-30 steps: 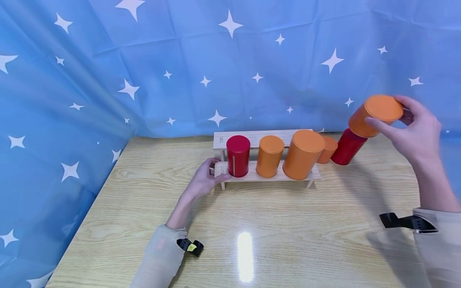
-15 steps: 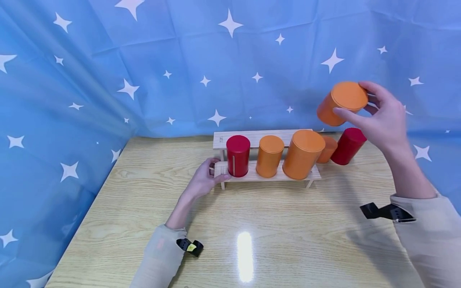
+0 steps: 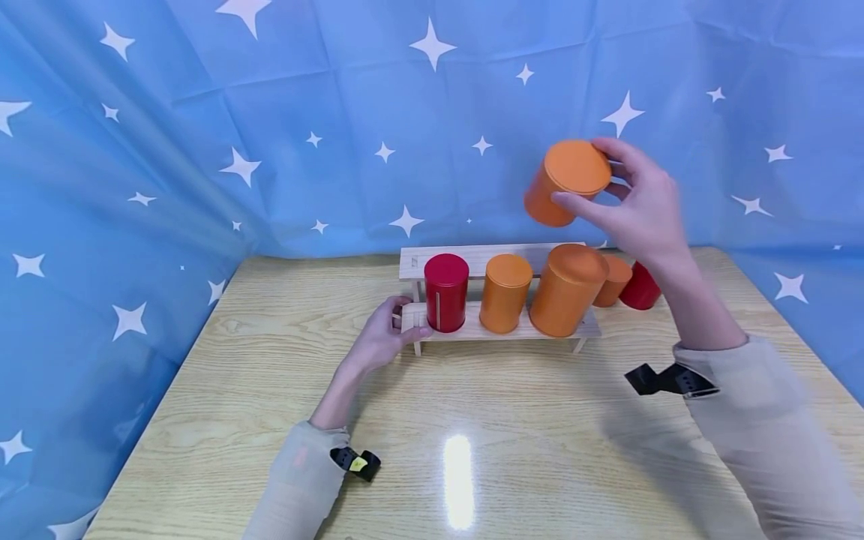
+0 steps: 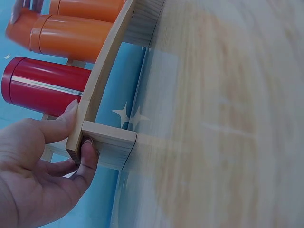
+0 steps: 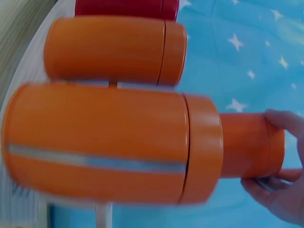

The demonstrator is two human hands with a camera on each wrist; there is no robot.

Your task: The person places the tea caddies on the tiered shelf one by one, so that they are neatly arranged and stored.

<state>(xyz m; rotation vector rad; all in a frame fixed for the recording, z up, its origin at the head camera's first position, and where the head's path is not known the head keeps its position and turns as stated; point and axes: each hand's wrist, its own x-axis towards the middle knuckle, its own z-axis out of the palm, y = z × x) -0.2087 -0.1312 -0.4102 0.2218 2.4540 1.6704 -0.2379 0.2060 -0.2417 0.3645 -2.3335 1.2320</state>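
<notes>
My left hand [image 3: 381, 335] grips the left end of a two-tier wooden rack [image 3: 499, 256], thumb on top of the lower shelf and fingers curled beneath, as the left wrist view shows. Along that shelf stand a red canister [image 3: 447, 294], a medium orange canister [image 3: 505, 294] and a large orange canister [image 3: 568, 291]. Above the rack's right part, my right hand [image 3: 641, 199] holds a short orange canister [image 3: 567, 182] by its lidded end, thumb in front and fingers behind. The held canister is tilted. In the right wrist view the large orange canister partly covers it.
On the table [image 3: 324, 465] just right of the rack are a small orange canister [image 3: 614, 280] and another red canister [image 3: 640, 289], the latter partly hidden by my right forearm. A blue star-patterned cloth [image 3: 337, 112] hangs behind the table.
My right hand has carried the short orange canister leftward and slightly up, from above the right-hand red canister to over the rack. The left hand has stayed on the rack.
</notes>
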